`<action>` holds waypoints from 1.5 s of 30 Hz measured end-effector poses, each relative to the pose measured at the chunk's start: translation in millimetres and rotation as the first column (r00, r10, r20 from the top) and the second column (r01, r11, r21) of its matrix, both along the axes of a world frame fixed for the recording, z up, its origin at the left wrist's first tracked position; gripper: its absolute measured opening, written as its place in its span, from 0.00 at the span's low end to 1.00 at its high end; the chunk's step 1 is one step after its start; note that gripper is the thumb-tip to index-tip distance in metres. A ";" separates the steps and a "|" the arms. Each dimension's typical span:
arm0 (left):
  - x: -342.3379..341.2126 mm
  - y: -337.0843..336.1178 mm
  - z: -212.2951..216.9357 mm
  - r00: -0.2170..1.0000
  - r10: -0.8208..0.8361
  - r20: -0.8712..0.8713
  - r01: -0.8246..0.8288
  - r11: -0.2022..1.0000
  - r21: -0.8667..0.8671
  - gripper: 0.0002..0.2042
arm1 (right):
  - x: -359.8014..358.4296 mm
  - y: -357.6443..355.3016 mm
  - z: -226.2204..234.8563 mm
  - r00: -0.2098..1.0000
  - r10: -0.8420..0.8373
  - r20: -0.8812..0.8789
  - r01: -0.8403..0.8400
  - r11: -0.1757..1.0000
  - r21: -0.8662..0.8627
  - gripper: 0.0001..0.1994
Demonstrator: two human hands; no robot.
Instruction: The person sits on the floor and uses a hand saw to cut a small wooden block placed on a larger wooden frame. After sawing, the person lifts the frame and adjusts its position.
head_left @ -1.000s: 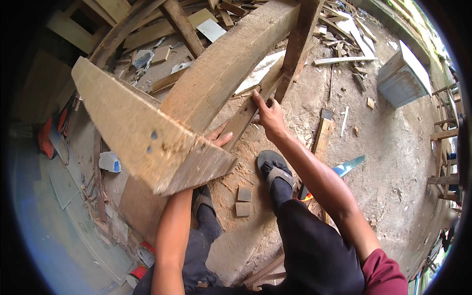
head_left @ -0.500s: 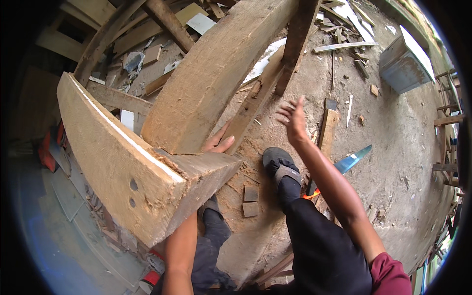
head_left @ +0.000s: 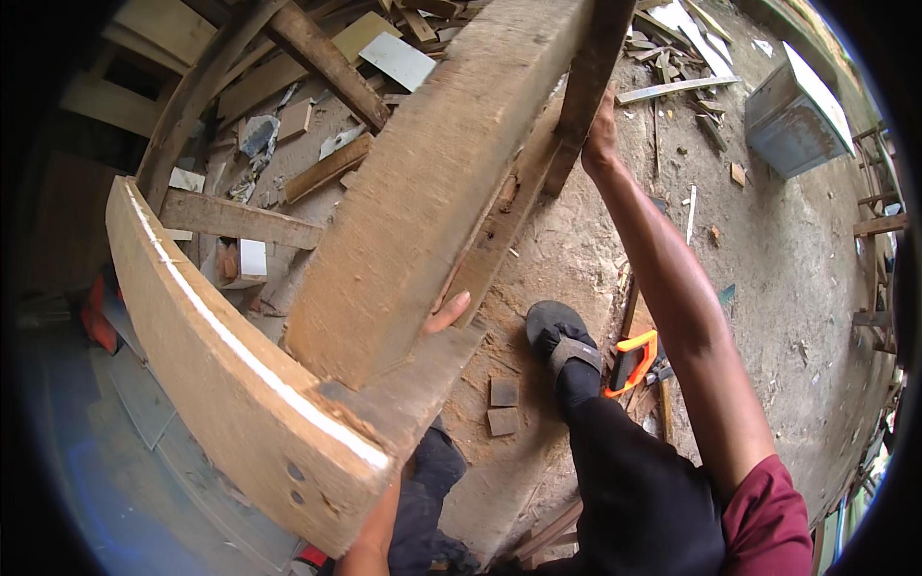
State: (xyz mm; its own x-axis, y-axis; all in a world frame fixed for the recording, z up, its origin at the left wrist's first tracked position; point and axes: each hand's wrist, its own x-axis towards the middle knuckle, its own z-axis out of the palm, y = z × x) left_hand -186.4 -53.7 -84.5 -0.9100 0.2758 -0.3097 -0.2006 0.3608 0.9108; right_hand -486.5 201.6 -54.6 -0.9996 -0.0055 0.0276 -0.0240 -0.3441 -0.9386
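Observation:
A thick, rough wooden board [head_left: 413, 192] slopes across a wooden frame in front of me. My left arm reaches beneath the frame's near board [head_left: 240, 384], which has a white strip along its top edge and two dark holes. Only part of my left hand [head_left: 448, 313] shows, closed against the thick board's lower right edge beside a narrow rail [head_left: 509, 226]; its other fingers are hidden. Farther off, my right hand [head_left: 600, 139] is closed around the right side of a dark wooden leg [head_left: 591, 82], fingertips out of sight behind it.
A handsaw [head_left: 632, 365] with an orange and black handle lies right of my foot, its blade mostly behind my forearm. Two small wood blocks [head_left: 503, 405] rest on the dusty ground. Scrap wood [head_left: 672, 58] and a white-grey box [head_left: 797, 115] stand farther back.
My right hand has moved forward from open air onto the dark leg. The frame and thick board have shifted and tilted, their near end now lower and farther right in view.

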 end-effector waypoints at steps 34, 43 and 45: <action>92.8 139.3 43.5 0.492 0.830 -0.263 -0.865 0.499 -0.043 0.24 | -15.1 17.5 -23.8 0.980 0.188 0.073 -0.192 0.980 0.052 0.40; 94.0 138.5 39.4 0.515 0.805 -0.294 -0.853 0.516 -0.083 0.24 | -20.4 18.8 -31.3 0.967 0.229 0.112 -0.236 0.971 0.046 0.40; 93.6 136.1 38.1 0.540 0.793 -0.283 -0.838 0.539 -0.089 0.25 | -23.9 18.7 -32.7 0.966 0.232 0.118 -0.239 0.970 0.043 0.40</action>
State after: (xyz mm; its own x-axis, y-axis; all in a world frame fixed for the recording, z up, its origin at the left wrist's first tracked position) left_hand -92.8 82.4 -46.5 -0.7478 -0.6610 -0.0633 -0.3364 0.2950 0.8943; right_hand -510.4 220.3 -87.2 -0.9667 -0.2395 -0.0905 0.1568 -0.2745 -0.9487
